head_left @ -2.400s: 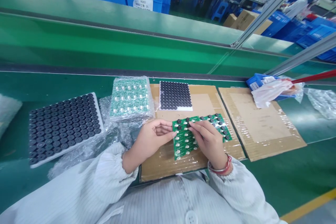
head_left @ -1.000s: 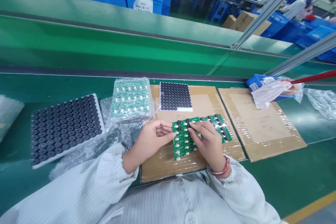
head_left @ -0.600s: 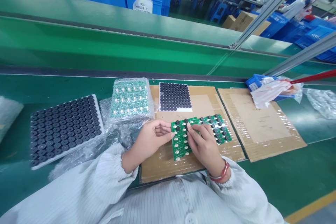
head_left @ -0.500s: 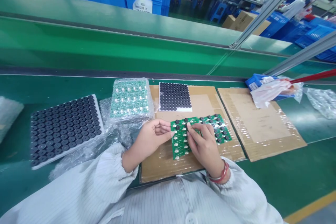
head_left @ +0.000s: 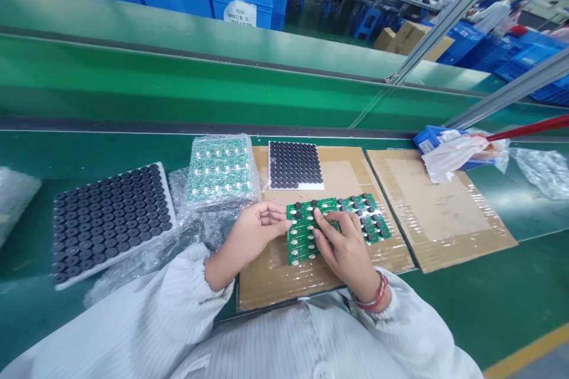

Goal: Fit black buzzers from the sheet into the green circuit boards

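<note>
My left hand pinches the left edge of a green circuit board panel between thumb and fingers. My right hand is curled over the panel's middle, its index fingertip on a black round buzzer. Several such buzzers stand in the panel's upper rows, while the lower left rows show pale components. A second green board panel, dotted with black buzzers, lies against the right side of the first. Parts of both panels are hidden by my right hand.
Both panels are over a cardboard sheet. Behind lies a small buzzer tray; a larger buzzer tray sits left. Between them is a bubble-wrapped board stack. Another cardboard sheet and a blue bin are right.
The near edge of the held panel has lifted slightly and shifted a little left. My right index fingertip stays on the buzzer, and both hands keep nearly the same pose.
</note>
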